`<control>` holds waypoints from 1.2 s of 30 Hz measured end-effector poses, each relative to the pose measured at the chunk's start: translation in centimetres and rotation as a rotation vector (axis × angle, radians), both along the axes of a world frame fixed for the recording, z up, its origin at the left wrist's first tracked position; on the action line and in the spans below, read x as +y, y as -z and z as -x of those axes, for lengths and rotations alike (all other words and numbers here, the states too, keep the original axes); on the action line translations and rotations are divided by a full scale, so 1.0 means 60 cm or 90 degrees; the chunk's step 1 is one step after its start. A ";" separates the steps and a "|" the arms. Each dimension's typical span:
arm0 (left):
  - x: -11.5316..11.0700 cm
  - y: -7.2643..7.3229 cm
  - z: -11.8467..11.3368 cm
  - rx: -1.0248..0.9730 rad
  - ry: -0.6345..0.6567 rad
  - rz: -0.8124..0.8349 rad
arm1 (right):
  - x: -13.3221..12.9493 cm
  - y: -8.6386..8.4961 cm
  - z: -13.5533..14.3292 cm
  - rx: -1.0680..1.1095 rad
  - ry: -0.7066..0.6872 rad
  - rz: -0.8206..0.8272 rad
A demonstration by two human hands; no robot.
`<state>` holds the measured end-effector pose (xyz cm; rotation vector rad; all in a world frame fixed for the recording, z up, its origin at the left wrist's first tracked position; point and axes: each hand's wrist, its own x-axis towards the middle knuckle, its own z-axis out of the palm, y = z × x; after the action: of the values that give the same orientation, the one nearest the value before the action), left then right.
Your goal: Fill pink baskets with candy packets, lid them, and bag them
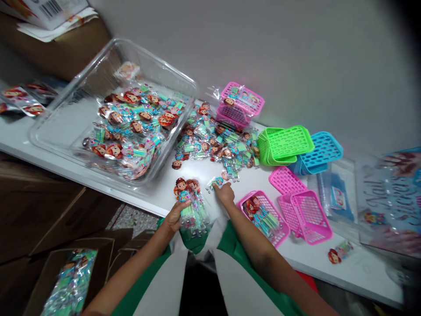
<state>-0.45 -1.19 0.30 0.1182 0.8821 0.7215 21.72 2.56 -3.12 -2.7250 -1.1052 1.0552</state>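
Note:
My left hand [175,217] is closed round a bunch of clear packets [194,210], which show printed doll figures and pale green sticks. It holds them at the table's front edge. My right hand [225,193] has thumb and fingers pinched at a single small packet [217,181] of the same sort, low over the white tabletop. Just beyond it spreads a loose heap of such packets [226,147]. To the right of my right hand sits a pink basket [285,221] with several packets lying in it.
A large clear plastic tub [113,44] of packets stands at the left. Stacked green baskets [289,142], blue baskets [324,149] and pink baskets [317,219] are at the right, near a "Nail Stickers" pack [394,197]. A wrapped pink basket [240,105] stands by the wall. Cardboard boxes [42,210] flank the table below.

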 end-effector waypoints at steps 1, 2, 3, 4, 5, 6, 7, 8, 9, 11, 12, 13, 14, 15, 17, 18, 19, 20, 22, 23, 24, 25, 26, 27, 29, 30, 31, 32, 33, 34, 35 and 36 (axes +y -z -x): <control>0.003 -0.002 -0.004 0.001 -0.006 -0.009 | 0.007 0.005 0.002 -0.019 0.015 0.002; 0.007 -0.005 -0.008 0.004 -0.010 -0.015 | 0.012 0.009 0.006 -0.028 0.031 0.000; 0.010 -0.008 -0.013 0.007 -0.013 -0.019 | 0.015 0.013 0.010 -0.032 0.046 -0.001; 0.014 -0.011 -0.017 0.008 -0.015 -0.021 | 0.017 0.016 0.014 -0.029 0.052 0.002; 0.016 -0.014 -0.021 0.008 -0.017 -0.022 | 0.017 0.018 0.016 -0.027 0.058 0.004; 0.018 -0.016 -0.024 0.006 -0.019 -0.025 | 0.016 0.019 0.017 -0.028 0.064 0.005; 0.020 -0.018 -0.026 0.001 -0.021 -0.027 | 0.014 0.021 0.017 -0.028 0.068 0.004; 0.020 -0.019 -0.027 -0.007 -0.021 -0.031 | 0.012 0.022 0.015 -0.025 0.070 0.003; 0.019 -0.020 -0.026 -0.016 -0.022 -0.032 | 0.010 0.023 0.012 -0.019 0.067 0.001; 0.017 -0.019 -0.023 -0.024 -0.028 -0.027 | 0.006 0.025 0.007 0.001 0.052 -0.004; 0.015 -0.018 -0.021 -0.023 -0.033 -0.019 | 0.005 0.026 0.005 0.009 0.043 -0.008; 0.013 -0.017 -0.018 -0.018 -0.038 -0.010 | 0.004 0.026 0.003 0.013 0.035 -0.013; 0.011 -0.016 -0.015 -0.011 -0.041 0.001 | 0.004 0.026 0.003 0.011 0.030 -0.019; 0.009 -0.015 -0.011 -0.002 -0.042 0.012 | 0.003 0.026 0.004 0.004 0.027 -0.026; 0.005 -0.013 -0.004 0.009 -0.038 0.031 | 0.001 0.024 0.008 -0.017 0.029 -0.037; 0.003 -0.013 -0.002 0.011 -0.038 0.040 | 0.000 0.023 0.011 -0.029 0.033 -0.042; 0.002 -0.013 0.001 0.012 -0.040 0.048 | -0.001 0.023 0.014 -0.040 0.039 -0.048; 0.000 -0.013 0.002 0.013 -0.045 0.054 | -0.003 0.022 0.017 -0.048 0.046 -0.052; -0.001 -0.015 0.003 0.015 -0.056 0.062 | -0.005 0.022 0.018 -0.051 0.060 -0.054; -0.001 -0.015 0.003 0.013 -0.057 0.063 | -0.005 0.023 0.018 -0.047 0.067 -0.051; -0.001 -0.016 0.001 0.008 -0.057 0.062 | -0.005 0.023 0.016 -0.039 0.072 -0.047; 0.000 -0.016 -0.001 0.002 -0.055 0.058 | -0.003 0.022 0.014 -0.030 0.076 -0.044; 0.001 -0.016 -0.004 -0.004 -0.052 0.052 | -0.002 0.021 0.011 -0.021 0.076 -0.044; 0.002 -0.016 -0.006 -0.008 -0.048 0.046 | 0.000 0.020 0.008 -0.013 0.075 -0.048; 0.005 -0.016 -0.012 -0.006 -0.035 0.038 | 0.001 0.013 0.006 0.005 0.062 -0.063; 0.006 -0.017 -0.014 -0.001 -0.030 0.035 | -0.001 0.008 0.007 0.021 0.052 -0.072; 0.007 -0.018 -0.016 0.002 -0.025 0.032 | -0.004 0.001 0.011 0.042 0.039 -0.081; 0.008 -0.019 -0.017 0.003 -0.020 0.030 | -0.010 -0.006 0.015 0.069 0.024 -0.090; 0.008 -0.020 -0.018 -0.001 -0.014 0.028 | -0.018 -0.015 0.021 0.099 0.008 -0.096; 0.008 -0.021 -0.019 -0.006 -0.007 0.026 | -0.027 -0.024 0.028 0.133 -0.010 -0.104; 0.008 -0.021 -0.019 -0.013 0.003 0.023 | -0.036 -0.034 0.033 0.174 -0.030 -0.119; 0.008 -0.022 -0.020 -0.018 0.015 0.022 | -0.045 -0.043 0.038 0.219 -0.056 -0.141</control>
<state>0.75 -0.68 1.61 0.0875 0.8645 0.6845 19.46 -0.17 -0.52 -2.2381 -1.2052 1.2656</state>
